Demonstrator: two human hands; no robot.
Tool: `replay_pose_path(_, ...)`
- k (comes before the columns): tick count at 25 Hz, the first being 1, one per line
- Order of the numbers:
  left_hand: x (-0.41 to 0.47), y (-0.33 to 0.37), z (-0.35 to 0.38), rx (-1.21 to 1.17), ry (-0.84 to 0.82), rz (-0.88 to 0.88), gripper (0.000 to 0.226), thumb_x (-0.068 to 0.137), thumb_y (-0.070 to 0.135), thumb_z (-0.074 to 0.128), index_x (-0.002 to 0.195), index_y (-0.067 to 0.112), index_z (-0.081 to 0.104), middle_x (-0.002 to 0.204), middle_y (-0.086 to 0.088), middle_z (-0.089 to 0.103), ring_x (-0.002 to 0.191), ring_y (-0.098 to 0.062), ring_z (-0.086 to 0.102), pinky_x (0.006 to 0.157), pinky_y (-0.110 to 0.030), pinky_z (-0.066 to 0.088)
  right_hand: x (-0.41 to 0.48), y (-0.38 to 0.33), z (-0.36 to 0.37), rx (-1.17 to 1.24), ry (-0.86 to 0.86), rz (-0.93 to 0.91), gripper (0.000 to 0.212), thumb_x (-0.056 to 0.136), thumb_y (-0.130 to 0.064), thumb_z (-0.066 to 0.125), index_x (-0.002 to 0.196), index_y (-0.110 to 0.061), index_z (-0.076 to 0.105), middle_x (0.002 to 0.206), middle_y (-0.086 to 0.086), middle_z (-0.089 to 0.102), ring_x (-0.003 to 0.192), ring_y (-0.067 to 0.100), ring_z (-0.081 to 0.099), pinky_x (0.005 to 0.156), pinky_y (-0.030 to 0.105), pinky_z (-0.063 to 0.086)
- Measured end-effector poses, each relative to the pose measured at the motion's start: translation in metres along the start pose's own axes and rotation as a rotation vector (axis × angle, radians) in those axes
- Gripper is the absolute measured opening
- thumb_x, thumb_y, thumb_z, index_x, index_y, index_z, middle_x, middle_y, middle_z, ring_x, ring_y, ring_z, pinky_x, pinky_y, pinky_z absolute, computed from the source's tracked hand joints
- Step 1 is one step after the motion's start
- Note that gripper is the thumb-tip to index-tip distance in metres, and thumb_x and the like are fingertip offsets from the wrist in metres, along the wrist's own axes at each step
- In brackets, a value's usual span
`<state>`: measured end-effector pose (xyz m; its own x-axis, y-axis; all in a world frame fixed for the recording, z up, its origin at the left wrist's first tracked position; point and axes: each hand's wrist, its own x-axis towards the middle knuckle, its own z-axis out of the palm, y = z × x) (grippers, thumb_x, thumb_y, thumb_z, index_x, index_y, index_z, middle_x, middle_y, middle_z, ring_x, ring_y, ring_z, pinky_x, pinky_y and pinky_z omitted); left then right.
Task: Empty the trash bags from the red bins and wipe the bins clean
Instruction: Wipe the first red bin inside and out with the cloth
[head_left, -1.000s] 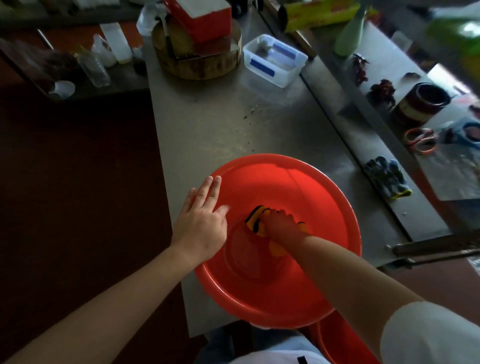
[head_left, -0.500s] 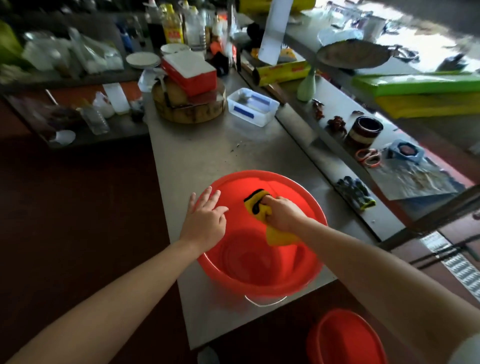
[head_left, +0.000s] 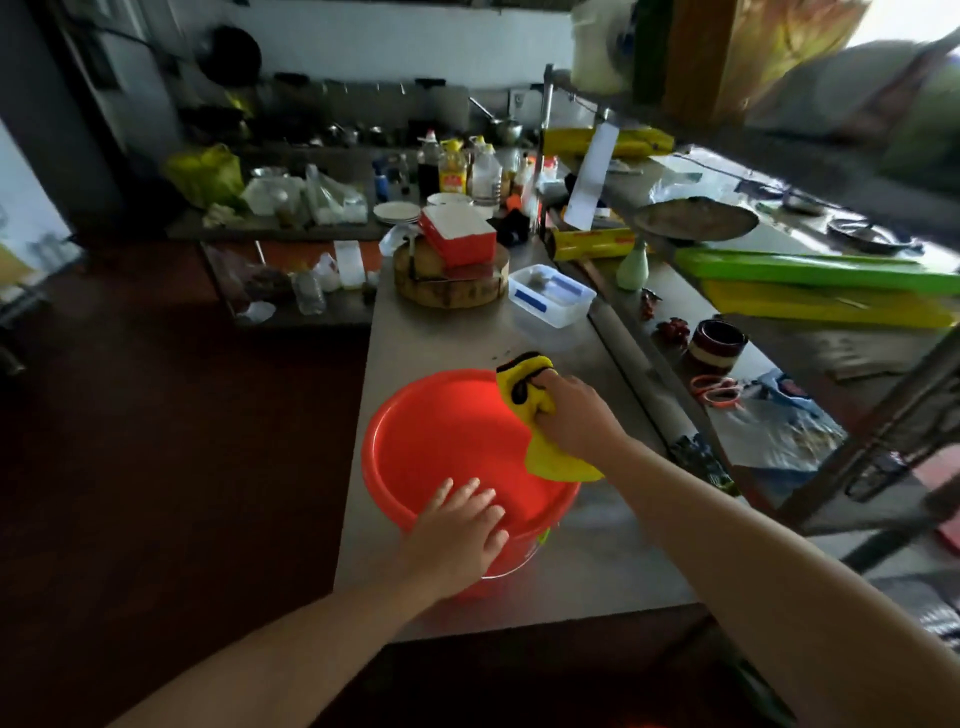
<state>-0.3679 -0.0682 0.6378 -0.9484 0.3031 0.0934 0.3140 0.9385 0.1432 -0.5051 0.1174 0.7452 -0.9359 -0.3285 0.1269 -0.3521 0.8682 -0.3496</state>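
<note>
Since half a second ago the right hand (head_left: 576, 415) has carried the yellow cloth (head_left: 522, 402) from the inner wall of the red bin (head_left: 431, 441) up to its far right rim, and the left hand (head_left: 457, 535) has slid from the left rim to the near one. The right fingers are curled round the bunched cloth, which drapes over the rim. The left fingers (head_left: 467, 493) lie straight and spread across the near rim, holding nothing. The bin stands on the steel table (head_left: 441, 338).
</note>
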Motion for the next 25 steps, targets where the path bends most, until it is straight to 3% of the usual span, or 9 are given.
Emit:
replay_pose_path(4,-0.007,0.018,0.014,-0.029,-0.043,-0.026,0.05,0.104,0.047,0.04,0.148,0.022,0.042,0.155,0.004,0.044,0.15,-0.015,0.026,0.125,-0.045,0.002,-0.041,0.014,-0.001,-0.007,-0.019,0.03,0.045,0.085,-0.022,0.057,0.129,-0.026,0.053,0.105,0.014,0.058,0.097,0.039,0.059,0.083,0.044,0.05)
replay_pose_path(8,-0.011,0.014,0.013,-0.096,-0.008,0.014,0.038,0.103,0.032,0.049,0.14,0.02,0.05,0.145,0.009,0.054,0.15,-0.014,0.027,0.122,-0.049,-0.005,-0.074,0.027,0.008,0.005,-0.011,0.123,0.042,0.085,-0.025,0.057,0.127,-0.029,0.053,0.104,0.009,0.056,0.099,0.035,0.058,0.082,0.042,0.05)
replay_pose_path(11,-0.025,-0.012,0.007,-0.07,-0.004,0.096,0.038,0.103,0.029,0.051,0.139,0.018,0.052,0.148,0.008,0.052,0.152,-0.014,0.023,0.122,-0.049,-0.007,-0.087,0.023,0.013,0.025,0.012,0.133,0.042,0.084,-0.027,0.057,0.125,-0.03,0.053,0.101,0.006,0.055,0.097,0.032,0.057,0.079,0.041,0.048)
replay_pose_path(14,-0.051,-0.059,0.001,-0.02,-0.04,0.167,0.037,0.105,0.027,0.046,0.14,0.016,0.049,0.155,0.002,0.044,0.153,-0.017,0.017,0.122,-0.04,-0.012,-0.096,0.011,0.023,0.031,0.008,0.093,0.045,0.081,-0.03,0.056,0.125,-0.035,0.052,0.1,0.003,0.055,0.096,0.03,0.057,0.079,0.04,0.049)
replay_pose_path(19,-0.078,-0.085,-0.003,-0.012,-0.014,0.252,0.047,0.102,0.041,0.048,0.145,0.023,0.042,0.153,0.005,0.044,0.151,-0.015,0.022,0.126,-0.046,0.002,-0.11,-0.019,0.047,0.058,-0.019,0.089,0.05,0.081,-0.032,0.057,0.13,-0.04,0.05,0.098,-0.004,0.049,0.098,0.029,0.055,0.077,0.039,0.051)
replay_pose_path(22,-0.073,-0.055,0.006,-0.095,-0.002,0.167,0.042,0.1,0.04,0.053,0.139,0.024,0.049,0.143,0.008,0.054,0.147,-0.015,0.034,0.122,-0.042,-0.009,-0.119,-0.031,0.053,0.046,-0.037,0.086,0.051,0.081,-0.033,0.059,0.131,-0.041,0.048,0.103,-0.001,0.053,0.1,0.03,0.056,0.077,0.041,0.052)
replay_pose_path(25,-0.068,-0.04,0.003,-0.095,0.005,0.047,0.032,0.103,0.033,0.048,0.134,0.023,0.053,0.141,0.005,0.056,0.146,-0.015,0.034,0.119,-0.048,-0.016,-0.127,-0.037,0.05,0.034,-0.026,0.107,0.051,0.083,-0.032,0.059,0.133,-0.039,0.049,0.108,0.002,0.055,0.103,0.031,0.055,0.08,0.041,0.052)
